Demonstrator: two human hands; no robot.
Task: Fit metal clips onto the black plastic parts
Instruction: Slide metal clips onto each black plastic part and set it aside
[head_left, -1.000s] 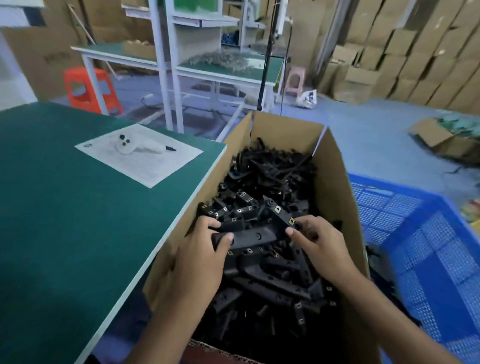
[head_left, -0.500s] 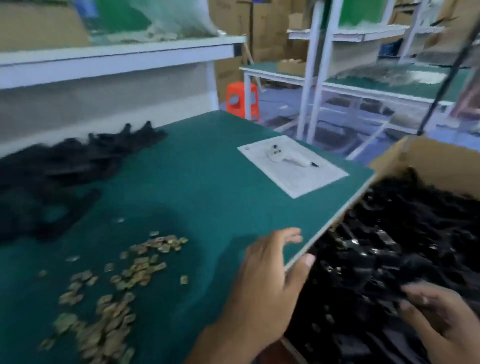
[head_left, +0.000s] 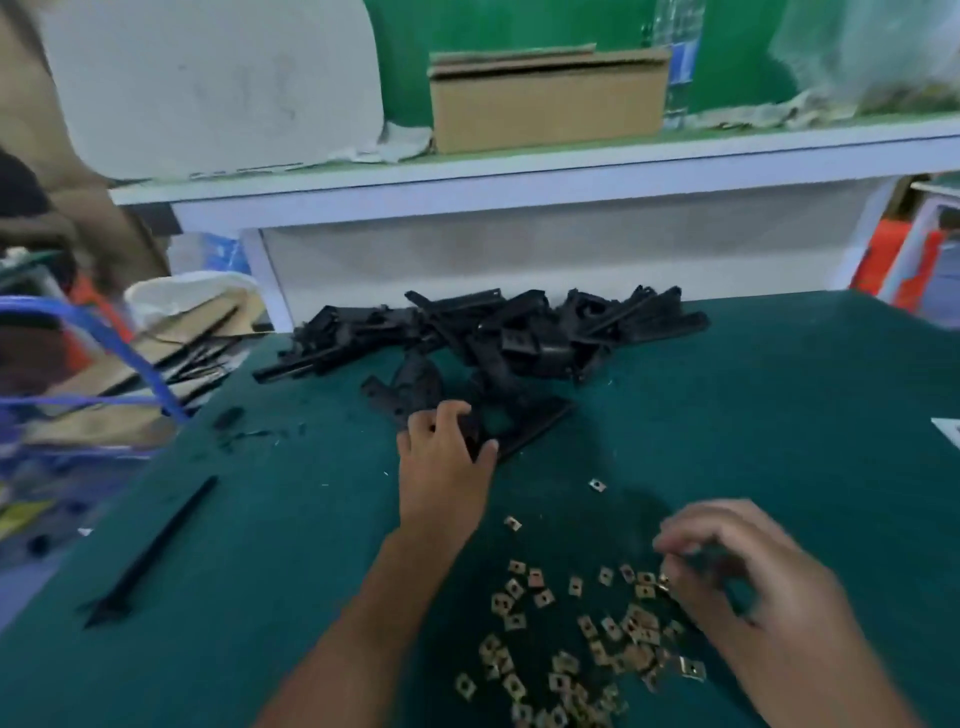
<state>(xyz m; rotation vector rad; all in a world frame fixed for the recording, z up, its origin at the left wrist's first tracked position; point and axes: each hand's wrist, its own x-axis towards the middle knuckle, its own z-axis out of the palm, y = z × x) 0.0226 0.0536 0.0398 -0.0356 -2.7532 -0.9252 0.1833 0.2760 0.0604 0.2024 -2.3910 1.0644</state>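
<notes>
A heap of black plastic parts (head_left: 519, 338) lies at the back of the green table (head_left: 779, 415). My left hand (head_left: 447, 457) reaches to the heap's near edge, thumb and fingers curled round a flat black part (head_left: 535, 423) that lies on the table. Several small brass-coloured metal clips (head_left: 566, 654) are scattered near the front. My right hand (head_left: 748, 587) hovers over the right side of the clips with its fingers curled down. It is blurred, and I cannot tell whether it pinches a clip.
A single long black strip (head_left: 156, 551) lies on the table's left side. A white shelf (head_left: 519, 171) with a cardboard box (head_left: 545, 98) runs behind the heap. A blue basket (head_left: 130, 364) and cardboard scraps stand off the table's left edge.
My view has swung left from the carton of parts to the table. My left hand left the table's edge and took hold of a black part; my right hand came over the clips.
</notes>
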